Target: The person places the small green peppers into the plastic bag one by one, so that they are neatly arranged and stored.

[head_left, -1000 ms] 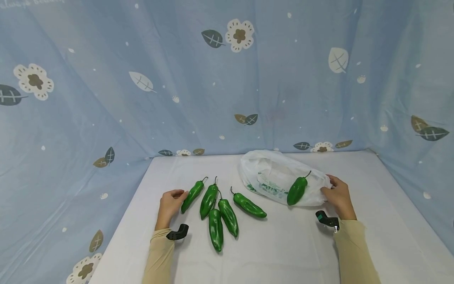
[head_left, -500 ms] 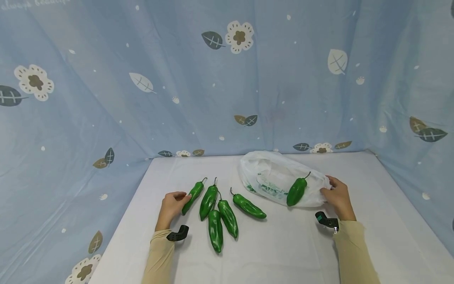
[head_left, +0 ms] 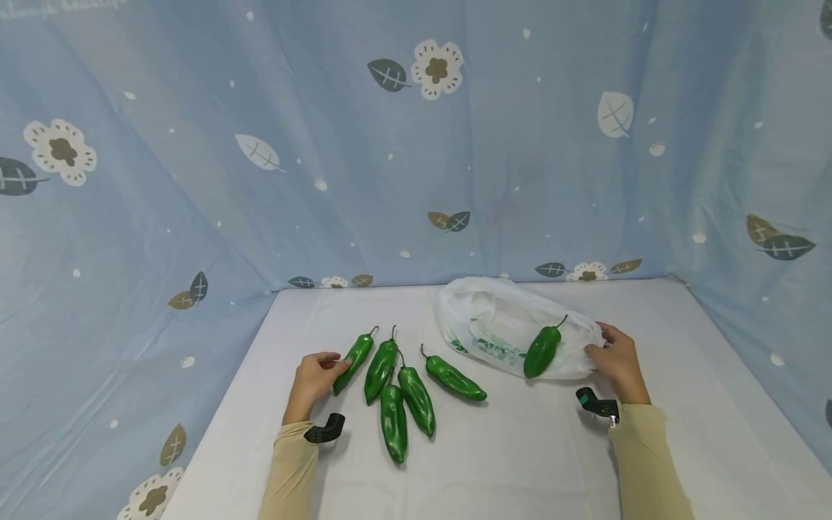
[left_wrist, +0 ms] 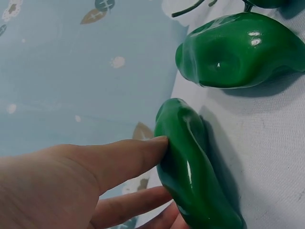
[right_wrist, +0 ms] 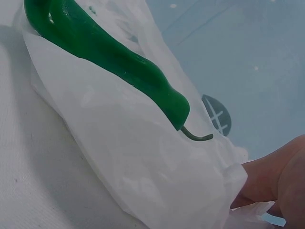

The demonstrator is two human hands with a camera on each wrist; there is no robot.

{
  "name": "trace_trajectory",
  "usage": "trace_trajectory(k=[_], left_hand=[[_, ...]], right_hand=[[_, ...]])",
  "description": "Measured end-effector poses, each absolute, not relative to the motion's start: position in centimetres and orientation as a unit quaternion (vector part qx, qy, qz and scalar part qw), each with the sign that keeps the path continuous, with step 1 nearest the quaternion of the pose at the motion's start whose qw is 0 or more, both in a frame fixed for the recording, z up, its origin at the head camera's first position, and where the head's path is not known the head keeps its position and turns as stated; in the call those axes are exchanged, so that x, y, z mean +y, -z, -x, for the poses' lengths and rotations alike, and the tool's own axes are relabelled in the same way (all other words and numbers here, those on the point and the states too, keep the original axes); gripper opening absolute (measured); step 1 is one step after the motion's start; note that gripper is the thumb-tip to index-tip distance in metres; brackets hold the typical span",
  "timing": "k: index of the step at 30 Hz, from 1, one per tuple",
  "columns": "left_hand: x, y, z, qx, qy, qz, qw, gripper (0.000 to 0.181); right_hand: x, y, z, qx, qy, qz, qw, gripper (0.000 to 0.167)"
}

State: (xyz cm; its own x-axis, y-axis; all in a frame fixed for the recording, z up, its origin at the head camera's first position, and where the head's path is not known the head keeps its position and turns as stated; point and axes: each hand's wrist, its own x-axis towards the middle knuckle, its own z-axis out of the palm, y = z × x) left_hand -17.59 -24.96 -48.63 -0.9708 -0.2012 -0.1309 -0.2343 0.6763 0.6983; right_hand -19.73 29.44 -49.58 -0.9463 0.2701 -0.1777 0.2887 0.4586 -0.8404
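Observation:
My left hand (head_left: 315, 379) is at the leftmost green chili pepper (head_left: 353, 363), the thumb against its side and the other fingers partly hidden behind it. In the left wrist view the thumb and fingers meet this glossy pepper (left_wrist: 188, 167), which lies on the cloth. My right hand (head_left: 620, 361) grips the gathered right end of a white plastic bag (head_left: 468, 307) with green print. On top of the bag lies another green pepper (head_left: 543, 352), its stem toward the back. Seen from the right wrist, the bag (right_wrist: 138, 157) bunches between thumb and fingers.
Several more green peppers lie between the hands: one pepper (head_left: 381, 372) close by the left one, a pepper (head_left: 393, 424) nearer the front, and one pepper (head_left: 456, 378) by the bag. A white cloth (head_left: 507, 462) covers the table; a blue patterned curtain (head_left: 364, 166) surrounds it.
My left hand has shifted slightly right, its thumb now farther onto the leftmost pepper. The right hand, the bag and the other peppers stay put.

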Motion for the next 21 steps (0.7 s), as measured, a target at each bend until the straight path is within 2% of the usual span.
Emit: trace_trajectory(k=[12, 21], left_hand=[[-25.00, 48.26, 17.39, 0.917, -0.379, 0.120, 0.037, 0.050], [-25.09, 48.22, 17.19, 0.915, -0.382, 0.125, 0.030, 0.048]], right_hand=[[29.15, 49.56, 19.65, 0.850, 0.497, -0.173, 0.013, 0.066], [29.25, 49.45, 19.62, 0.851, 0.497, -0.168, 0.012, 0.067]])
